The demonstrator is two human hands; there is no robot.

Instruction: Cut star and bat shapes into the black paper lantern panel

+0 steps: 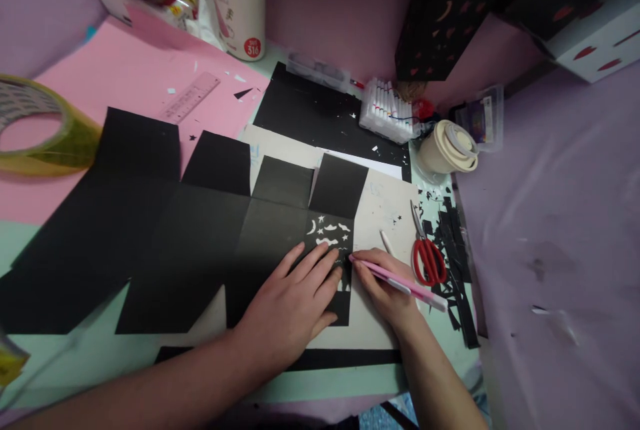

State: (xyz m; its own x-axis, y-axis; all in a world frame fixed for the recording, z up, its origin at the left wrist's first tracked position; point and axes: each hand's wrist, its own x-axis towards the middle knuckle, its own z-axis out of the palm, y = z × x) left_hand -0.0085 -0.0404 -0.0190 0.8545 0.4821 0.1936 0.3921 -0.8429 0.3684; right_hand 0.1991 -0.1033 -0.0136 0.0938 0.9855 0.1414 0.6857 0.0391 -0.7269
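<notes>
A large black card sheet with folded panels and flaps lies across the worktop. Its right panel has cut-outs of a moon, stars and clouds, with the pale board below showing through. My left hand lies flat on this panel, fingers spread, covering part of the cut-outs. Against the panel's right edge, my right hand grips a slim pink craft knife, its tip end pointing left at the card. A white pen-like stick lies just behind my right hand.
Red-handled scissors and black paper scraps lie at right. Behind stand a marker box, a beige cup and a white bottle. A tape roll and clear ruler are at left, near pink paper.
</notes>
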